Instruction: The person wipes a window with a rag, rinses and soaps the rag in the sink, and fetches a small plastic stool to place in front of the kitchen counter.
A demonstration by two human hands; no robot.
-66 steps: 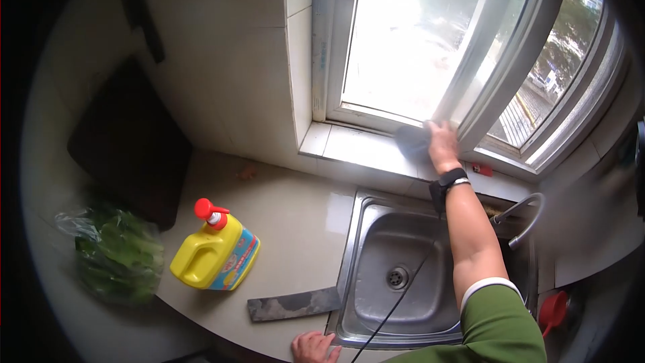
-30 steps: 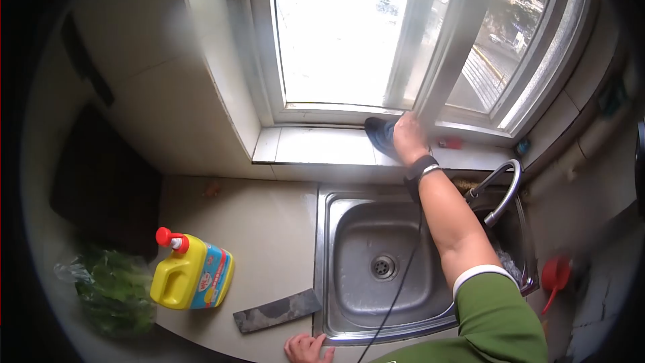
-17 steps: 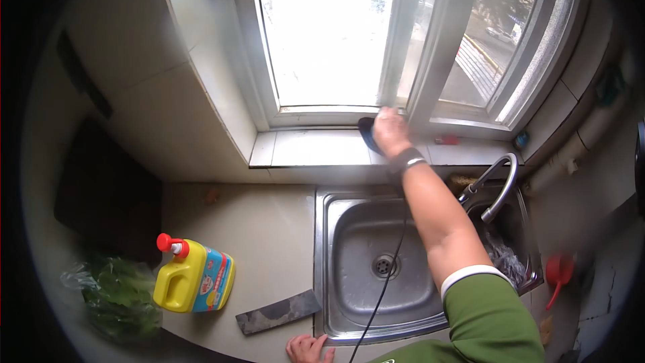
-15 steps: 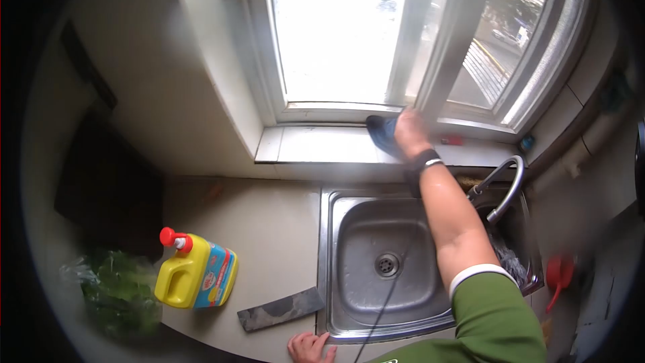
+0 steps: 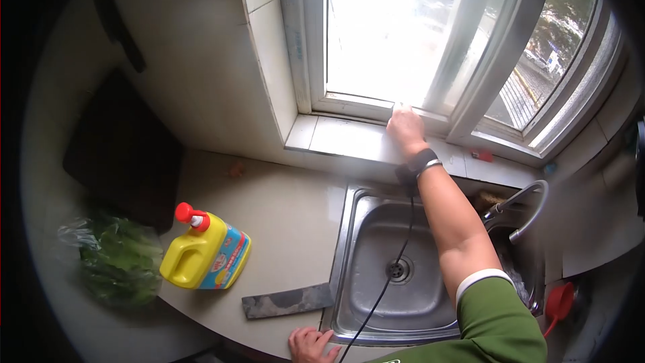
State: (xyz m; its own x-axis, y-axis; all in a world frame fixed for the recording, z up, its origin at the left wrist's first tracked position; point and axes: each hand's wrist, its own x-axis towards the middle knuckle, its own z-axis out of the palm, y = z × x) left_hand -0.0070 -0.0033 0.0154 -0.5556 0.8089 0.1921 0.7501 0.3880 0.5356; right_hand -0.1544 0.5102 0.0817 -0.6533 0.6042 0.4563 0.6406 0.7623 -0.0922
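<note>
My right hand (image 5: 406, 128) is closed at the bottom rail of the window frame (image 5: 356, 103), just above the tiled sill (image 5: 349, 140). What it holds is hidden behind the fingers. A dark band is on that wrist, and a black cord (image 5: 384, 289) hangs from there across the sink (image 5: 396, 228). My left hand (image 5: 312, 345) lies on the counter's front edge by the sink corner, fingers apart and holding nothing. Near it is a flat grey strip (image 5: 287, 300). Farther left stands a yellow bottle (image 5: 205, 252) with a red pump top.
A bag of green leaves (image 5: 121, 259) and a dark board (image 5: 124, 151) are at the left. The curved faucet (image 5: 537, 205) rises behind the sink's right side. A red ladle (image 5: 559, 301) lies at the right, and a small red item (image 5: 482, 155) sits on the sill.
The view has turned and shifted. My right hand has moved left along the window's bottom rail, and the dark blue cloth seen at it before is out of sight. My left hand has stayed on the edge.
</note>
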